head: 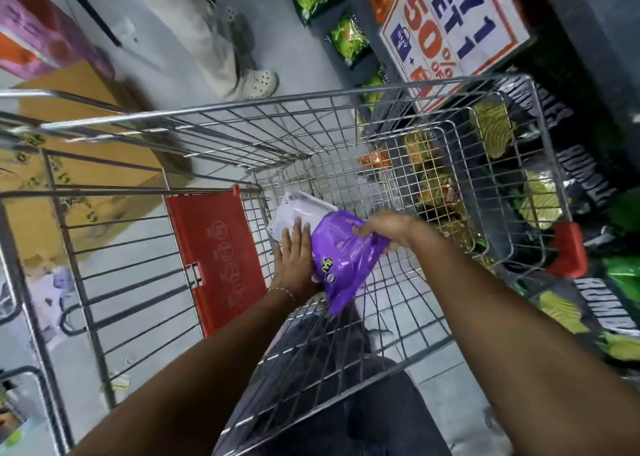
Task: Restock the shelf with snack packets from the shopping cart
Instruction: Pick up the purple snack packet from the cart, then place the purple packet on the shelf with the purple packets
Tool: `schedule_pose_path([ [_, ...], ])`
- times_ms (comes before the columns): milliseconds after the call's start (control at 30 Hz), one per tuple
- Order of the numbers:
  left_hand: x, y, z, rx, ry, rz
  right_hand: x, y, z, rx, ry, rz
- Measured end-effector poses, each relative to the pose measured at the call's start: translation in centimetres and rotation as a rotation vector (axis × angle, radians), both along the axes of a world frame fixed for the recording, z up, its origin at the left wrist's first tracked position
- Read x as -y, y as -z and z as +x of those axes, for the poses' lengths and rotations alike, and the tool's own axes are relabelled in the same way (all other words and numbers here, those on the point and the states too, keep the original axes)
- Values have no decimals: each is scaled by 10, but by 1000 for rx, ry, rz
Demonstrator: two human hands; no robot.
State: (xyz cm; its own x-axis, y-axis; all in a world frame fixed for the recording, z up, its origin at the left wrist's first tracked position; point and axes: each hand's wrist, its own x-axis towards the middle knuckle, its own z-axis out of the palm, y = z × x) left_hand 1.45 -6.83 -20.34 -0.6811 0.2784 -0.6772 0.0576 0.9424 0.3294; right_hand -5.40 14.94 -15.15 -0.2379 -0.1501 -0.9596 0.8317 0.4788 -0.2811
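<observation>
From the head camera, both hands are down inside the wire shopping cart (311, 133). The right hand (384, 229) pinches the top edge of a purple snack packet (341, 265), fingers closed on the film, while the left hand (294, 265) lies flat, fingers together, against the packet's side and a white packet (298, 213) behind it. The film looks glossy, thin and crinkly, the pouch soft and puffed, so lifting is best done by supporting it underneath rather than squeezing, clearing the steel grid before swinging to the shelf (374, 23) on the right.
</observation>
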Motion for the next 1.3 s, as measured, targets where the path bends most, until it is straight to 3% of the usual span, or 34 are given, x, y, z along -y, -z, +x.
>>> schedule_pose_path([
  [167, 11, -2, -10, -75, -210, 266, 9, -33, -16, 84, 296, -136],
  [267, 9, -11, -2, 4, -421, 325, 12, -53, -15, 93, 468, -232],
  [433, -15, -55, 7, 69, -414, 343, -2, -96, 0, 72, 740, -422],
  [633, -88, -166, -18, 5, -462, 722, -47, -211, 33, -157, 1009, -680],
  [733, -111, -218, -28, -18, -487, 857, -67, -277, 53, -371, 1104, -739],
  [833, -144, -278, -36, -179, -478, 1157, -88, -351, 75, -622, 1129, -794],
  [900, -163, -322, -33, -150, -360, 1364, -101, -399, 97, -871, 1076, -645],
  [1000, -167, -377, -34, -159, -306, 1461, -113, -443, 132, -1379, 948, -50],
  [1067, -173, -421, -30, -225, -256, 1527, -121, -460, 159, -1607, 759, 244],
  [1167, -187, -481, -28, -244, -145, 1620, -127, -479, 181, -1741, 513, 414],
  [1300, -207, -570, -19, -245, 62, 1729, -134, -515, 197, -1768, 647, 579],
])
